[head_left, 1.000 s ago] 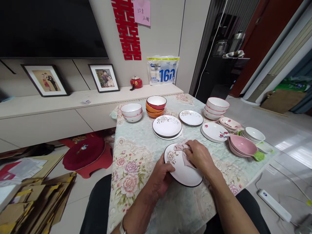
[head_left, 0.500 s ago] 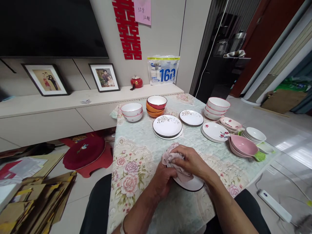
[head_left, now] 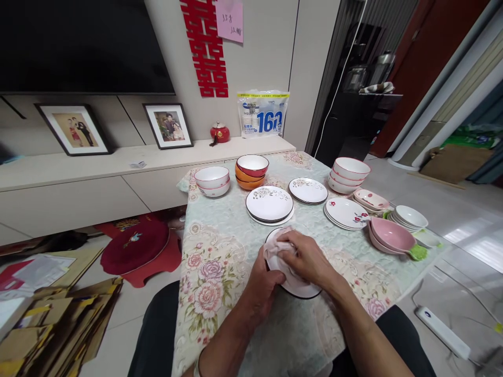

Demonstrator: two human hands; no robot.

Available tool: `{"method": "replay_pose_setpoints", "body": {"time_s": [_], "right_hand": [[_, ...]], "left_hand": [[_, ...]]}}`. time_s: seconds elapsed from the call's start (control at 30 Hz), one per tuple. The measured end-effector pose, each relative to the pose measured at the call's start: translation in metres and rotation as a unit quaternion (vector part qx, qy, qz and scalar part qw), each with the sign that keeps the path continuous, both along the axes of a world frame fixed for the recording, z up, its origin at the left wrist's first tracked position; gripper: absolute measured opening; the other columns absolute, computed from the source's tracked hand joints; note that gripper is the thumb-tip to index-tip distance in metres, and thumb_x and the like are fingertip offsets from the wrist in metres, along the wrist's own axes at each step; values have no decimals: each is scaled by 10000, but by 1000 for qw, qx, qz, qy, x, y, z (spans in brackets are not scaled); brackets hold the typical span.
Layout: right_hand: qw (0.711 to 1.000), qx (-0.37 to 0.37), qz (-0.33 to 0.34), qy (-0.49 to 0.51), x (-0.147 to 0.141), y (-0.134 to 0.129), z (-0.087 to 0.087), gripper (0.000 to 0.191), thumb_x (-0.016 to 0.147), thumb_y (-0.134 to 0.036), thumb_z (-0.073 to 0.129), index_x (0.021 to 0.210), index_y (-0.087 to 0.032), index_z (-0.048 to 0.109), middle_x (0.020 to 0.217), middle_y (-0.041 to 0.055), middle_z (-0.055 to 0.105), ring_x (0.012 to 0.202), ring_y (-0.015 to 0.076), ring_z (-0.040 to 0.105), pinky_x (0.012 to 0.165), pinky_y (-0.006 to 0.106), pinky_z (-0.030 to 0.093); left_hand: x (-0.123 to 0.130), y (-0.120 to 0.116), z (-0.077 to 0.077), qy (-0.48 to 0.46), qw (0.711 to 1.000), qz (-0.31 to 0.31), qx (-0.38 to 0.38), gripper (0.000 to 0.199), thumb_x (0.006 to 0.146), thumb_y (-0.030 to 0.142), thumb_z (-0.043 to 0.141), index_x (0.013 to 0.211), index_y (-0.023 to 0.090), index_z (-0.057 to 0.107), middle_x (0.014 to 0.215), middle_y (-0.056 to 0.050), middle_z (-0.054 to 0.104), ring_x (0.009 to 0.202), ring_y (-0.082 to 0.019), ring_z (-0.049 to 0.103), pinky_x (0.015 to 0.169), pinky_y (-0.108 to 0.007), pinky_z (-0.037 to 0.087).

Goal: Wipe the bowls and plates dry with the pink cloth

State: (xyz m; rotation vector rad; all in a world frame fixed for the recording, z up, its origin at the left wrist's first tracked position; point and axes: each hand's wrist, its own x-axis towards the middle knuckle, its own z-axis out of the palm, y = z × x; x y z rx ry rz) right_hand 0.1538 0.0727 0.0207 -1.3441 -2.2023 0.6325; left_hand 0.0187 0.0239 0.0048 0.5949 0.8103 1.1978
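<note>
A white plate with a dark rim (head_left: pixel 304 289) is held tilted over the near part of the table. My left hand (head_left: pixel 264 280) grips its left edge, thumb on the upper face. My right hand (head_left: pixel 304 256) is closed on a crumpled pale pink cloth (head_left: pixel 281 246), which presses against the plate's face. The cloth and both hands cover much of the plate. Just beyond my hands lies a stack of dark-rimmed plates with a floral print (head_left: pixel 269 203). A similar floral plate pile (head_left: pixel 308 190) sits behind it to the right.
White bowls (head_left: pixel 212 180), red and orange bowls (head_left: pixel 251 172) and more white bowls (head_left: pixel 349 174) stand along the back. At right are flower-printed plates (head_left: pixel 346 213), pink dishes (head_left: pixel 393 234) and small white bowls (head_left: pixel 411 216). A red stool (head_left: pixel 135 243) stands left of the flowered tablecloth (head_left: pixel 220 251).
The cloth has shifted over the plate's face with my right hand, and more of the plate's far rim shows now. The plate has tipped slightly. The other dishes stay put.
</note>
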Motion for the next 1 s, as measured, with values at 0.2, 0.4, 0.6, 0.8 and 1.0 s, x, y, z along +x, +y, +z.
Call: {"method": "replay_pose_setpoints", "body": {"time_s": [0.2, 0.4, 0.6, 0.8, 1.0], "right_hand": [[1000, -10, 16, 11, 7, 2, 2, 299, 854, -169, 587, 1145, -204, 648, 1125, 66, 680, 1024, 205, 621, 884, 302, 443], [950, 2, -221, -223, 21, 12, -2, 203, 923, -201, 485, 1016, -118, 646, 989, 148, 652, 897, 250, 637, 747, 322, 423], [998, 5, -38, -52, 1, 0, 2, 222, 878, -152, 563, 1084, -167, 643, 1067, 91, 667, 989, 214, 618, 850, 302, 439], [995, -9, 82, 58, 2, -1, 3, 247, 848, -118, 614, 1066, -225, 654, 1059, 18, 665, 983, 160, 610, 857, 255, 434], [961, 8, -200, -191, 19, 11, -5, 172, 897, -172, 533, 1020, -117, 641, 1017, 126, 603, 872, 231, 608, 742, 318, 418]], "left_hand": [[-1, 0, 1, 14, 999, -22, -30, 638, 450, 29, 504, 1063, 148, 637, 838, -38, 687, 756, -205, 619, 624, -277, 450], [-3, -2, 3, -45, 997, -1, -62, 721, 520, 67, 586, 1231, 181, 562, 1040, -66, 706, 967, -243, 627, 771, -307, 489], [1, -3, 6, -42, 998, -19, -49, 696, 436, 4, 533, 1101, 194, 617, 859, -19, 696, 769, -193, 614, 646, -270, 454], [0, 0, 4, -28, 998, -47, -33, 483, 397, 35, 479, 835, 142, 652, 724, -30, 667, 669, -180, 588, 597, -265, 432], [-4, -2, 6, -56, 996, -18, -65, 774, 483, 34, 549, 1241, 186, 575, 985, -56, 724, 903, -236, 641, 740, -303, 482]]}}
